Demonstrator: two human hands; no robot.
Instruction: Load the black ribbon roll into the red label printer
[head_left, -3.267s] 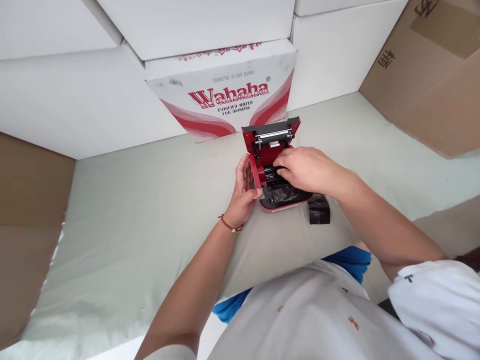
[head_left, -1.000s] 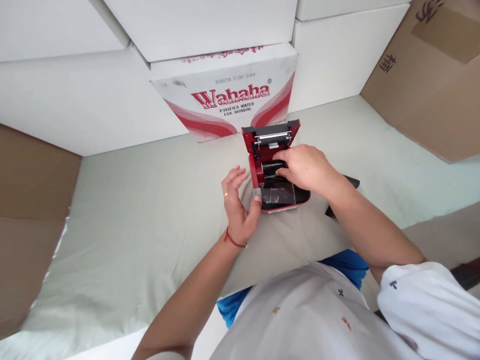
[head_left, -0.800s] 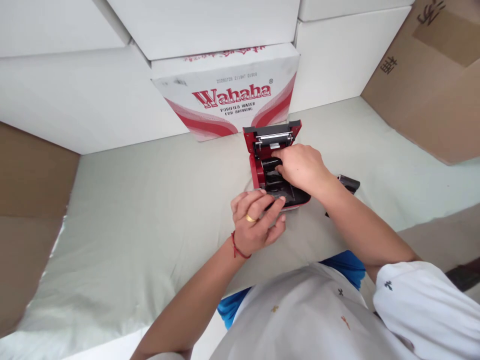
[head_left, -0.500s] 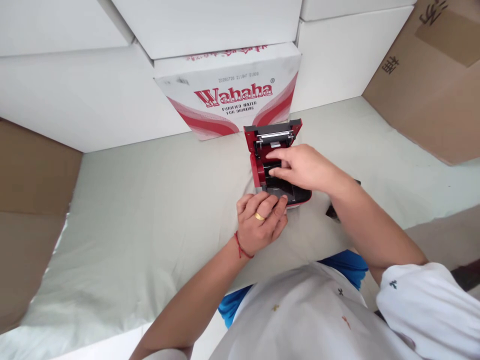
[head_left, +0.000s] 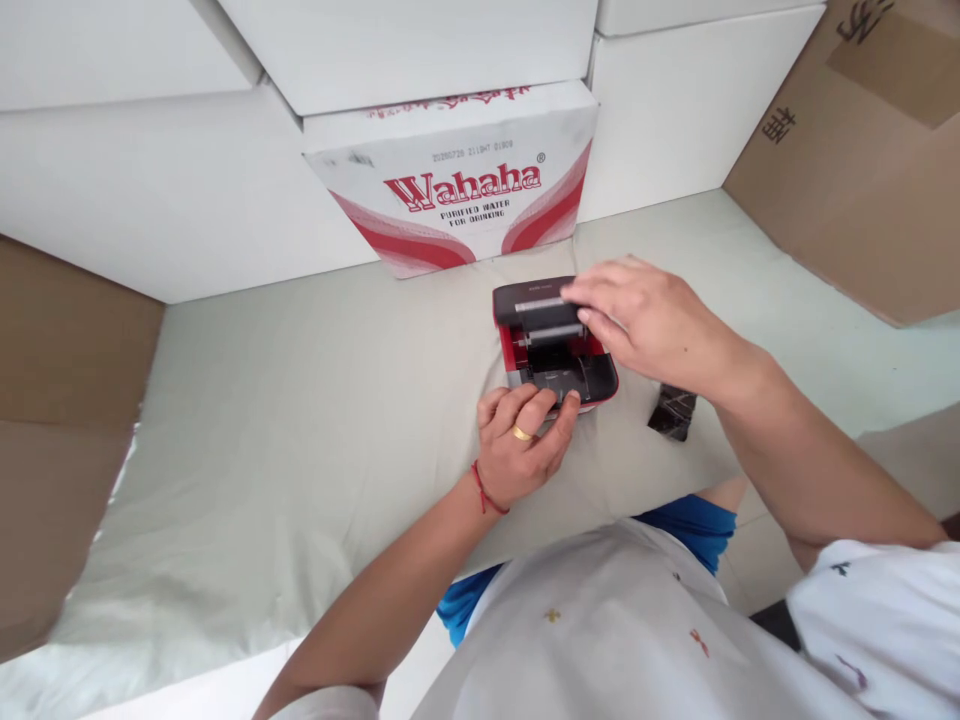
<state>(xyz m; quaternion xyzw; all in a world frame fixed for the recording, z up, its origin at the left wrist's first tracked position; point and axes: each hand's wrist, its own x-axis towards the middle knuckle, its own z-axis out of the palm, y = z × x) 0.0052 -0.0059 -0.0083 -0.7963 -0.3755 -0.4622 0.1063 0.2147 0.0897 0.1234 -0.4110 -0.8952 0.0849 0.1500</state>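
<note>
A small red and black label printer [head_left: 600, 384] stands on the cloth-covered table, its black lid [head_left: 536, 296] tilted partway down over the dark inner bay. A roller shows along the lid's lower edge. My left hand [head_left: 525, 440] grips the printer's front, fingers bent over the near rim and thumb near the front panel. At the lid's right side, my right hand [head_left: 649, 320] has its fingers on top and the thumb by the edge, slightly blurred. Beside the printer, on the right, lies a crumpled dark piece [head_left: 673, 412], perhaps film; its kind is unclear.
Behind the printer stands a white and red Wahaha water carton [head_left: 465, 200], backed by large white boxes [head_left: 187, 190]. Brown cardboard boxes rise at the left [head_left: 67, 430] and right [head_left: 862, 170]. A pale green cloth [head_left: 300, 420] covers the table.
The lid has swung from upright to partway down. My right hand has moved from inside the printer to the lid's right side. My left hand has stayed at the front.
</note>
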